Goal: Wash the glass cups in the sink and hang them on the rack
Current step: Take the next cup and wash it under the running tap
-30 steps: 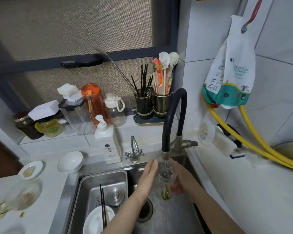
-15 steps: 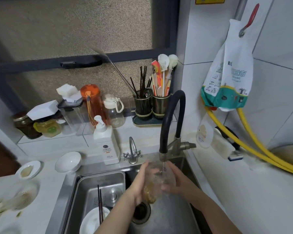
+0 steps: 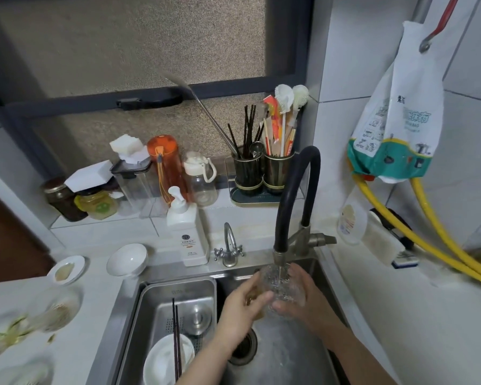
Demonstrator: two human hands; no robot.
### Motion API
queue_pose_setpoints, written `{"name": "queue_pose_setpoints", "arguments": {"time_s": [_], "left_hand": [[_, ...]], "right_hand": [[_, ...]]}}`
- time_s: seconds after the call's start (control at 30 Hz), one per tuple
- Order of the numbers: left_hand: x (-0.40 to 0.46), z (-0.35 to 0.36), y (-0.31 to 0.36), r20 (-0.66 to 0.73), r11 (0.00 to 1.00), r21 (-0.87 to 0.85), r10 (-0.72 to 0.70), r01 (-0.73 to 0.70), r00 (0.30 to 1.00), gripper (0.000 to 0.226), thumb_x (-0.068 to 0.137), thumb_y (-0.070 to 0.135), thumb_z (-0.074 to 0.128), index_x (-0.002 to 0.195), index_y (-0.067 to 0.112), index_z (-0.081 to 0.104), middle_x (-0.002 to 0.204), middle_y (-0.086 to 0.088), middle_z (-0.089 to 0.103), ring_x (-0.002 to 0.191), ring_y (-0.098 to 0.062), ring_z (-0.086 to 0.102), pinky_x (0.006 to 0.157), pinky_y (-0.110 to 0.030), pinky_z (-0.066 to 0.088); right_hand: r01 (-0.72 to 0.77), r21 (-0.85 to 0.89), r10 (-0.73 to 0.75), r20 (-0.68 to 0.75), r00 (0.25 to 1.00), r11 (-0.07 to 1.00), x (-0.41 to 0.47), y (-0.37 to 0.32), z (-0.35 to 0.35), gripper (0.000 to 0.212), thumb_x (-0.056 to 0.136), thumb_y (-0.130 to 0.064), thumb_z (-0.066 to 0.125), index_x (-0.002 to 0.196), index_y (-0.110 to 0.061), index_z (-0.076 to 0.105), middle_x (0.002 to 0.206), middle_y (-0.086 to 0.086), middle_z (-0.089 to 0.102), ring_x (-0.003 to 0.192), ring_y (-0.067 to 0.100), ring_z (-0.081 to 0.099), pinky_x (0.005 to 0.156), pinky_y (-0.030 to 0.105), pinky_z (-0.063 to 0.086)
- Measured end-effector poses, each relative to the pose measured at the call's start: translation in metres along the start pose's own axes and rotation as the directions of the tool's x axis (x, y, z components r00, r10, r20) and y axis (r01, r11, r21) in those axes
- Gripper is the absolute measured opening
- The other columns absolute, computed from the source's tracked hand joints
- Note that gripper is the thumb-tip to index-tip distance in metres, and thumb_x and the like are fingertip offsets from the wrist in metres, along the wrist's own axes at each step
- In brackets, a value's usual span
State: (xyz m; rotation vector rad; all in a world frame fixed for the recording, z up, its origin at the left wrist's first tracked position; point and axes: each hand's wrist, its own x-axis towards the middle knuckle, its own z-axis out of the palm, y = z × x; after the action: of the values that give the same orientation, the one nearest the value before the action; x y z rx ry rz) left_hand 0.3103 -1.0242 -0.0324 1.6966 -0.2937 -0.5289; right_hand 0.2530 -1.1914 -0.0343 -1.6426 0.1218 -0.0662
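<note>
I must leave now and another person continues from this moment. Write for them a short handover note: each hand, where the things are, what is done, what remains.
Left hand: holds the glass cup from the left side, fingers curled on it.
Right hand: holds the same cup from the right.
Cup: over the sink, directly under the black faucet; water is running into it.
Other things: white bowl and chopsticks in the metal basin on the left; soap bottle behind the sink.
Done: this cup is being rinsed.
Left: finish rinsing and hang the cup. No rack is in view, so you must find it.
</note>
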Motion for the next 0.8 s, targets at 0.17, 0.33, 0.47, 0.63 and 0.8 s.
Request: {"name": "queue_pose_setpoints", "arguments": {"time_s": [0.17,0.33,0.47,0.63,0.8], "left_hand": [[-0.006,0.013,-0.002,-0.164,0.996,-0.035,0.070,-0.077,0.984,0.044,0.082,0.015,0.073,0.125,0.021,0.063,0.116,0.005,0.071,0.107,-0.005,0.066,0.098,-0.033,0.052],[-0.005,0.030,0.001,-0.306,0.991,-0.129,0.002,-0.043,0.952,0.025,0.081,0.010,0.075,0.104,0.019,0.074,0.089,0.004,0.077,0.081,-0.007,0.070,0.080,-0.036,0.058],[-0.002,0.034,0.000,-0.377,0.991,-0.131,-0.036,-0.015,0.925,0.011,0.081,0.012,0.076,0.092,0.012,0.073,0.077,-0.002,0.072,0.073,-0.017,0.064,0.083,-0.048,0.054],[0.000,0.032,-0.004,-0.386,0.971,-0.237,-0.101,0.007,0.917,0.010,0.081,0.006,0.074,0.090,0.006,0.070,0.087,-0.016,0.074,0.080,-0.025,0.066,0.081,-0.044,0.054],[0.004,0.022,-0.006,-0.358,0.955,-0.296,-0.116,0.005,0.927,0.014,0.082,0.002,0.072,0.096,0.000,0.069,0.087,-0.019,0.074,0.078,-0.024,0.065,0.077,-0.040,0.055]], "right_hand": [[0.089,-0.002,-0.089,-0.048,0.995,0.996,-0.010,-0.003,-0.003,0.064,0.069,-0.016,0.085,0.118,-0.047,0.056,0.119,-0.018,0.064,0.112,0.003,0.061,0.082,0.009,0.049],[0.169,-0.046,-0.173,-0.089,0.981,0.985,-0.012,-0.008,-0.008,0.069,0.072,0.000,0.078,0.116,-0.048,0.056,0.112,-0.025,0.064,0.103,-0.010,0.061,0.078,0.003,0.047],[0.171,-0.038,-0.175,-0.120,0.977,0.985,-0.011,-0.002,-0.007,0.066,0.072,-0.002,0.080,0.124,-0.033,0.053,0.120,-0.009,0.063,0.115,0.009,0.059,0.089,0.014,0.047],[0.143,-0.055,-0.147,-0.078,0.986,0.988,-0.008,0.001,-0.008,0.069,0.073,-0.005,0.081,0.125,-0.039,0.051,0.122,-0.011,0.062,0.116,0.007,0.059,0.090,0.015,0.049],[0.038,-0.057,-0.040,-0.034,0.999,0.998,-0.003,-0.006,-0.020,0.057,0.075,-0.020,0.079,0.117,-0.051,0.055,0.119,-0.020,0.064,0.108,-0.002,0.062,0.082,0.014,0.050]]}}
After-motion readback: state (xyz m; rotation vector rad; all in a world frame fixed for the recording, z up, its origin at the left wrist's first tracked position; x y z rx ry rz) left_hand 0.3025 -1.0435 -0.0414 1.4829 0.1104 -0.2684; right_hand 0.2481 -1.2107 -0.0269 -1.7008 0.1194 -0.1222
